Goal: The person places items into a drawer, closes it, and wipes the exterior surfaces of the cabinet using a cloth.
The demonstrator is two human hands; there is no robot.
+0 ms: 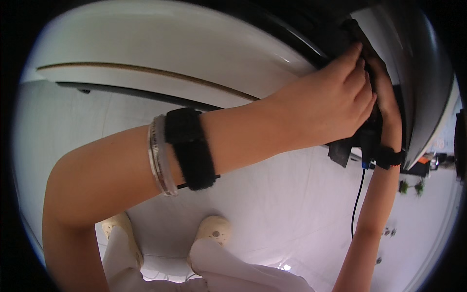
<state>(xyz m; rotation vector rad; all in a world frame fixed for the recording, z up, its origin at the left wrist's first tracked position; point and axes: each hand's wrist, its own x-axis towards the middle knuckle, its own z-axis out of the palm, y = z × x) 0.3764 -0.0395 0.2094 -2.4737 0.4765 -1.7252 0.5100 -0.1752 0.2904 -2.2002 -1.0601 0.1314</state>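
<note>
My left hand (343,91) reaches across from the left, its fingers curled against a black part (366,137) beside a glossy white panel (146,40), which looks like a car's side. Behind it, my right hand (385,85) comes up from below and lies along the far side of that dark part. The left hand and deep shadow hide much of its fingers. A thin black cable (357,204) with a blue end hangs under the hands. Just below the left fingers, a flat black flap (339,153) sticks out.
A brown trim strip (160,72) runs along the white panel, above a black lower edge (146,95). To the right curves a dark grey glossy surface (427,73). Small green plants (403,187) stand farther right. My cream clogs (215,230) rest on the pale floor (277,204).
</note>
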